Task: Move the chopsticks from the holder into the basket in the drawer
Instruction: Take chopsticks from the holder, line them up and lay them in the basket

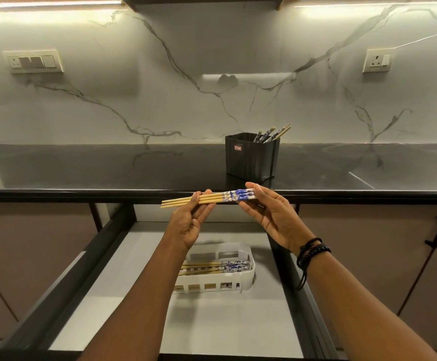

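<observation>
Two broad surfaces are filling the upper view: a veined, glossy marble backsplash (212,74) and a polished black countertop (82,165) below it. An open drawer (63,282) with dark metal sides and a smooth pale floor is lying under the counter edge. A white slotted plastic basket (246,278) with rounded corners is sitting in the drawer, holding several chopsticks laid flat (212,267). A black ribbed rectangular holder (251,157) is standing on the counter near its front edge, with a few leaning chopsticks (272,132) poking out. The left hand (188,225) is pinching the bare wooden tips of a level bundle of chopsticks (212,198), and the right hand (272,214) is gripping its blue-and-white patterned ends, above the drawer. Dark beaded bracelets (312,250) are circling the right wrist.
</observation>
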